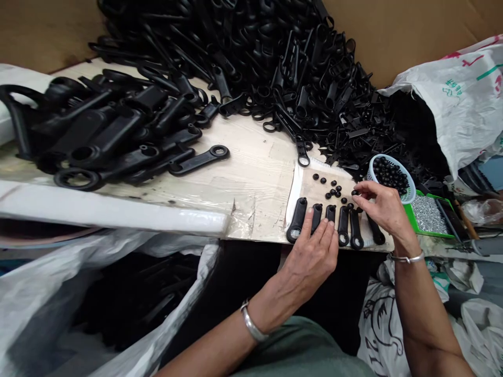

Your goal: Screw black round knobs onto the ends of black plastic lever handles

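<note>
Several black plastic arms (299, 217), each with a ring at its near end, stand side by side on a white cloth (293, 193) at the table's front edge. My left hand (314, 251) lies across the middle ones, fingers stretched out, partly hiding them. Between thumb and forefinger, my right hand (379, 207) pinches a small black ball (354, 192) just above the right end of the row. More loose black balls (333, 192) are scattered on the cloth behind the arms. Beside my right hand, a light blue basket (411, 189) holds many such balls.
A green tray (412, 217) of small silvery parts sits at the right. Behind rises a big heap of black plastic parts (243, 47). Finished-looking black arms (106, 125) are piled at the left, behind a white foam bar (110, 207). An open white sack (31, 314) stands below.
</note>
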`<state>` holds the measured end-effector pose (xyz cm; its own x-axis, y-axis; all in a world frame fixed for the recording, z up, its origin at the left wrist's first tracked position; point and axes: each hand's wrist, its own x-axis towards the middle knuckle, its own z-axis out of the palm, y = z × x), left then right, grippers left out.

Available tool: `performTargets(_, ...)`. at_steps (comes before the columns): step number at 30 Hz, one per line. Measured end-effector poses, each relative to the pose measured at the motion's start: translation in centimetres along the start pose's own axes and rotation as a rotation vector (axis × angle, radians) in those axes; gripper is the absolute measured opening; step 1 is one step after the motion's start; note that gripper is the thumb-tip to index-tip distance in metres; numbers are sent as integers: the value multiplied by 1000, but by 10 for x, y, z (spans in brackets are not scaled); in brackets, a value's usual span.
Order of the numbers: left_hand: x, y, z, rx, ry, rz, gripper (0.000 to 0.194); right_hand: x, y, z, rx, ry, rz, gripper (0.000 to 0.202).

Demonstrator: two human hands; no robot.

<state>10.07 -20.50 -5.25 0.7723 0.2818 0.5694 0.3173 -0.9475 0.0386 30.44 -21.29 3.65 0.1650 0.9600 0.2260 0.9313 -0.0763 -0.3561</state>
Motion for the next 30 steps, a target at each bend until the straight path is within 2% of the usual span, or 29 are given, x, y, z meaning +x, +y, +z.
performTargets(6,1,-2,2,-33,1,7,26,-15,-12,-3,-61,93,-60,15)
performTargets(10,0,-2,1,-12,-25,10,28,-23,-16,-2,17,89,-49,17)
performTargets(13,-1,-2,2,-6,-15,1,28,-28,-17,2,214,60,60,19)
performTargets(18,0,-1,3,5,15,0,26,-34,-20,8,844,-25,380,30)
performTargets(21,0,-1,3,6,24,1,25,-38,-21,10,1110,-82,473,32)
performTargets(25,1,-2,2,2,26,0,26,-42,-20,12,1280,-142,509,30)
performTargets(30,1,-1,2,3,49,-9,25,-45,-16,15,1327,-150,488,30)
